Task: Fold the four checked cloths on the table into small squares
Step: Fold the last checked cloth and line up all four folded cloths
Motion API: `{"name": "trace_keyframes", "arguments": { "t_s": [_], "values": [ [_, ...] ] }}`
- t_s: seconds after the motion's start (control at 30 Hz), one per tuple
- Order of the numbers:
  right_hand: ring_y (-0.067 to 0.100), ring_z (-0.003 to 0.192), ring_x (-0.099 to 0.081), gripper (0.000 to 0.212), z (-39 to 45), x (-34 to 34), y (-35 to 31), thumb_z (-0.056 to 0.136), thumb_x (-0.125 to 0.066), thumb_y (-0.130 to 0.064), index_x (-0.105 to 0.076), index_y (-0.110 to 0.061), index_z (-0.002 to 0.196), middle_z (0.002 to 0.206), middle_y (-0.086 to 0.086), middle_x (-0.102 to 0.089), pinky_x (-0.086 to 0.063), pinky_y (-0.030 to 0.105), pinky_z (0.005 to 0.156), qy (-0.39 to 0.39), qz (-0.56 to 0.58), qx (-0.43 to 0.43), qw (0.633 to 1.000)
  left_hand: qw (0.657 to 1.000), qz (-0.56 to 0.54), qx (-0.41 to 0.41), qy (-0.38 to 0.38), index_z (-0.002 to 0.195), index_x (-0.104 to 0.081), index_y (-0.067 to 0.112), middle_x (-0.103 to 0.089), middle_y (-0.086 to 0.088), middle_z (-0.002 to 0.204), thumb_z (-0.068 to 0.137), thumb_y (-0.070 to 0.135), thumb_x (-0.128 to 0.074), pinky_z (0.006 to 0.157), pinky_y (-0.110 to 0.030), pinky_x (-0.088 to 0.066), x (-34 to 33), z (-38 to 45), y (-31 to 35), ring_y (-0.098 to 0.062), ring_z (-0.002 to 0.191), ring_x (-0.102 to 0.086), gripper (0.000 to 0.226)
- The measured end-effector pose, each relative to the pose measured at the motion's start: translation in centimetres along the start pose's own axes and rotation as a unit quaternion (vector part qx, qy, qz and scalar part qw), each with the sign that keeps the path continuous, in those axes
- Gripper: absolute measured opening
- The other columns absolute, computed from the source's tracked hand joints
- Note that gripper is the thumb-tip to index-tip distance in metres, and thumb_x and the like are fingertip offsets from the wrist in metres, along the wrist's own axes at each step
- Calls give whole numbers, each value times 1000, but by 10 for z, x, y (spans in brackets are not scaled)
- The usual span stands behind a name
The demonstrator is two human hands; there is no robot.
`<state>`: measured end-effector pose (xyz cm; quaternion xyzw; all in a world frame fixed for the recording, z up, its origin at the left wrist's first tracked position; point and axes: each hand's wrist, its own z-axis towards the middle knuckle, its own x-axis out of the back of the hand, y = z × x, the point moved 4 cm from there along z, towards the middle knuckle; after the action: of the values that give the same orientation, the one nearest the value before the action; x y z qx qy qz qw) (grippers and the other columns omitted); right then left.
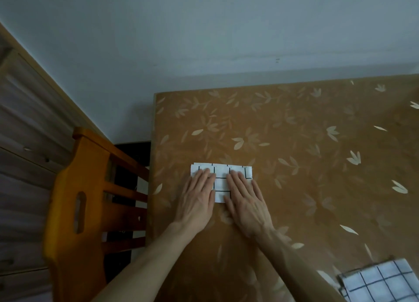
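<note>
Both hands, left [197, 197] and right [246, 197], are pressing flat, fingers straight, on a folded cloth [221, 176] near the desk's [294, 143] left edge; no writing shows.

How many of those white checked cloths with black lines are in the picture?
2. One folded white checked cloth lies near the table's left edge, under both flat hands. Another white checked cloth lies at the bottom right corner, cut off by the frame. Others may be out of view.

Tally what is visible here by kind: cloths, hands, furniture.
Checked cloths: 2, the folded cloth under both hands and another cloth at the table's near right corner
Hands: 2, left hand, right hand
Furniture: 2, table, chair
Total: 6
</note>
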<state>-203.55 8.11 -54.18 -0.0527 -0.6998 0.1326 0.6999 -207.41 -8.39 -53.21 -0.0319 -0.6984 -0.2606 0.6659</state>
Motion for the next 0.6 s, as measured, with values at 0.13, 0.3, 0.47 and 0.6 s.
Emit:
{"name": "trace_keyframes", "arguments": {
  "t_s": [0.13,0.3,0.47,0.6],
  "values": [
    [8,158,10,72,-3,-10,9,108,-18,-60,-2,-21,166,173,-6,2,1,40,129,-9,-9,-53,999,999,36,-10,-8,160,-32,19,-22,-2,169,108,42,-15,126,-39,-6,-6,5,2,-19,157,-12,59],
    [10,159,10,73,-2,-11,8,108,-18,-60,-1,-19,166,173,-3,2,6,38,129,-7,-21,-52,998,998,60,-15,-30,163,-19,22,-10,-2,172,108,43,-16,128,-42,-5,-15,5,-3,-19,158,-1,59],
    [14,160,1,70,-2,-9,7,109,-24,-54,-9,-15,165,173,1,-5,-4,45,129,6,-43,-48,998,995,88,-33,-39,163,-17,16,-8,-9,171,108,43,-11,128,-45,-15,-17,6,0,-23,159,-2,63],
    [22,159,-13,64,5,-4,-8,109,-25,-40,-16,-9,164,172,9,-13,-16,48,128,15,-81,28,996,991,118,-36,-49,163,-12,10,-3,-15,171,106,44,-2,128,-47,-15,-18,6,4,-28,158,3,67]
  ]
}}
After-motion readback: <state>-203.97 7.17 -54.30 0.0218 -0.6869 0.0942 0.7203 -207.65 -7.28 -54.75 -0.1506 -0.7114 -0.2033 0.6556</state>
